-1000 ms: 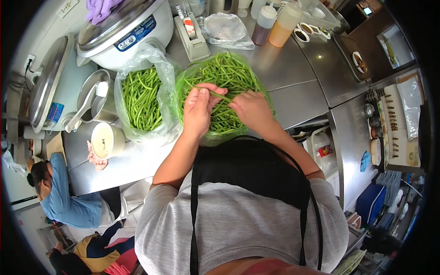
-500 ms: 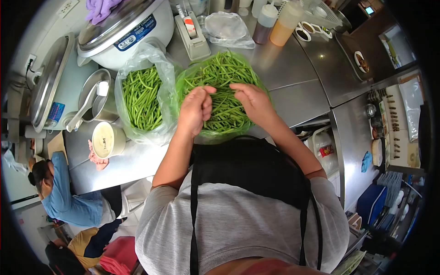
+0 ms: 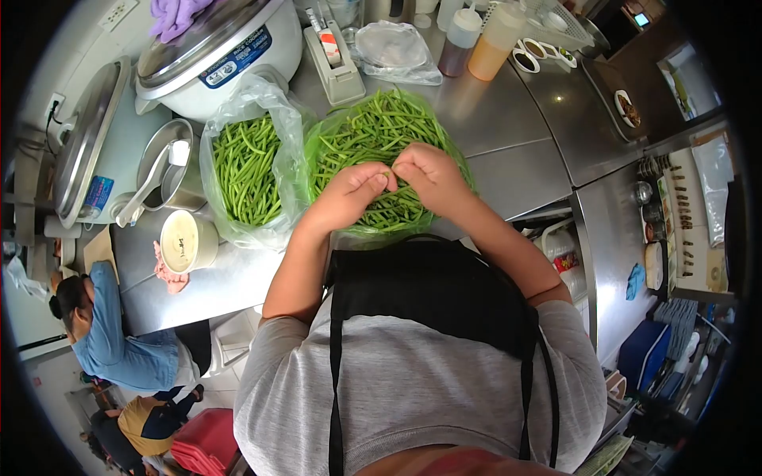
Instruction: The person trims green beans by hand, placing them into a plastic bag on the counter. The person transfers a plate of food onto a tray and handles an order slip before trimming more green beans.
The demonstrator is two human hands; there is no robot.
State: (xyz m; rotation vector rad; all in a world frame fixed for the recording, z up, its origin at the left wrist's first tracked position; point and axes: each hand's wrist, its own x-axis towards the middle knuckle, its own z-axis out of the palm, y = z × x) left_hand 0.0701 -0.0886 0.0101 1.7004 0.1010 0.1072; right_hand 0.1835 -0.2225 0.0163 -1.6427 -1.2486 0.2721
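Note:
Green beans (image 3: 349, 147) fill an open green plastic bag on the steel counter. Over them, my left hand (image 3: 356, 193) is closed, its thumb and fingers pinched together. My right hand (image 3: 429, 176) is closed too, its fingertips meeting those of my left hand. What lies between the fingertips is too small to make out. Left of the green bag stands a clear plastic bag (image 3: 295, 131) holding more green beans (image 3: 246, 170).
A white tub (image 3: 188, 242), a metal pot (image 3: 190, 189) with a ladle and a rice cooker (image 3: 274, 47) stand left. Behind are a tape dispenser (image 3: 336, 78) and sauce bottles (image 3: 486, 47). A person in blue (image 3: 131, 357) leans at the counter's left end.
The long bean seen between my hands a second ago no longer shows there. My hands moved apart, then came together at the fingertips. People in the background at lower left shifted.

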